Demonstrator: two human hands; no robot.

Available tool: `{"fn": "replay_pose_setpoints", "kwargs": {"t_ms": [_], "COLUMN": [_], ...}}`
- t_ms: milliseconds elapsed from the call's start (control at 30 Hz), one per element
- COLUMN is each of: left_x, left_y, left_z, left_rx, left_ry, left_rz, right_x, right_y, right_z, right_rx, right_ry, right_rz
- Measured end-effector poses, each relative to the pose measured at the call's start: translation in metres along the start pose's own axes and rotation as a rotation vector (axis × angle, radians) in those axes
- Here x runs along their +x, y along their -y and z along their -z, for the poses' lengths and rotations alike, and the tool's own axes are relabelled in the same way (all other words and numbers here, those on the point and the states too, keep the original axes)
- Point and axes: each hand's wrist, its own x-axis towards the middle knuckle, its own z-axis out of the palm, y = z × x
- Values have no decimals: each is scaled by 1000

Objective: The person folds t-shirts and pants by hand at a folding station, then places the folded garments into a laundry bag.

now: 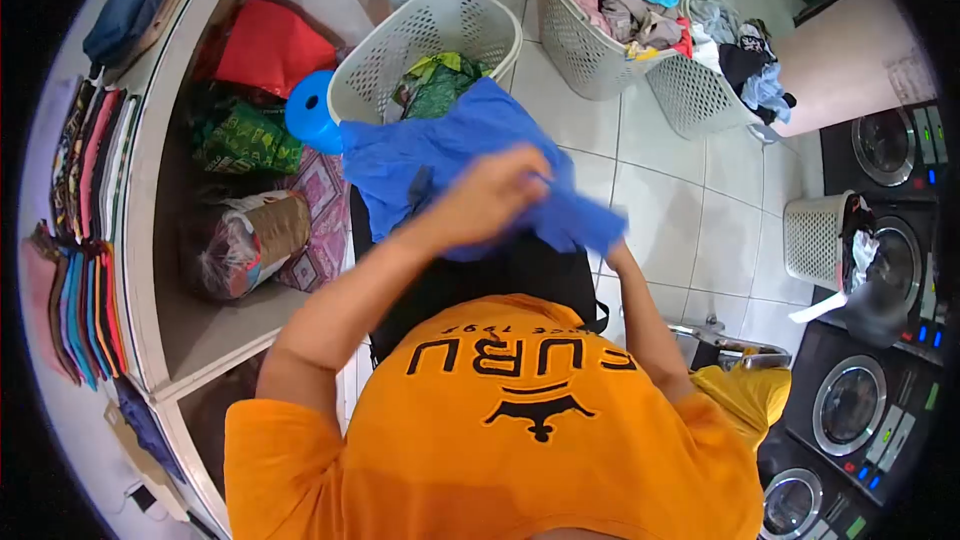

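Note:
A blue garment (465, 145) spreads over my lap and reaches up against the rim of a light grey laundry basket (490, 25). My left hand (497, 192), blurred by motion, is closed on the cloth near its middle. One end of the garment stretches to the right, to my right hand (619, 254), which grips it from behind; the fingers there are mostly covered by fabric. A dark grey patch shows on the blue cloth. Inside the basket lies a green patterned bag (440, 85).
Two baskets heaped with clothes, one larger (590, 55) and one smaller (690, 100), stand on the tiled floor (655, 220). Shelves (160, 280) with bags and folded clothes are at left. Black front-loading machines (850, 405) line the right, with another basket (815, 240) against them.

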Motion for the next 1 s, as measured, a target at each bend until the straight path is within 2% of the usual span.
{"fn": "replay_pose_setpoints", "kwargs": {"t_ms": [33,67,100,133,167,200,267,333,400,433,467,533,600,667,733,767,800,833,867,933,967,1000], "left_x": [-8,-23,-39,-57,-74,-95,-124,-144,-151,-156,-161,-161,-157,-168,-178,-173,-174,-180,-185,-180,-177,-180], "left_y": [-3,-7,-9,-6,-8,15,30,35,34,40,50,61,68,80,82,60,55,51,45,21,7,4], "left_z": [31,61,81,98,113,133,129,107,80,62,45,31,23,33,44,57,64,71,78,95,103,109], "left_rx": [106,100,92,-163,-341,-361,8,404,621,612,683,750,881,858,595,389,389,188,-9,-686,-797,-787], "left_ry": [-115,-162,-300,-397,-454,-446,-664,-420,-93,-101,-132,-167,-240,-312,-412,-404,-411,-577,-740,-871,-799,-818], "left_rz": [-79,75,126,298,433,455,476,679,902,909,890,867,920,881,830,898,902,763,613,494,487,480], "right_x": [1,2,5,6,2,0,3,14,18,19,19,15,12,22,34,40,46,53,62,82,90,91], "right_y": [9,17,24,31,47,61,80,84,95,99,107,127,148,157,151,146,140,133,127,124,133,145], "right_z": [-2,-7,-13,-21,-35,-41,-46,-35,-27,-26,-28,-31,-37,-34,-34,-36,-39,-44,-47,-48,-47,-48], "right_rx": [-132,-263,-261,-259,-346,-344,-994,-986,-495,-282,-291,-170,-195,-236,-338,-74,186,319,319,453,496,470], "right_ry": [-24,-42,-54,-66,-174,-157,-250,-306,-204,-195,-187,-278,-315,-420,-495,-520,-534,-531,-512,-517,-496,-486], "right_rz": [129,261,316,371,375,373,401,439,286,330,331,459,494,635,717,592,457,371,367,454,467,548]}}
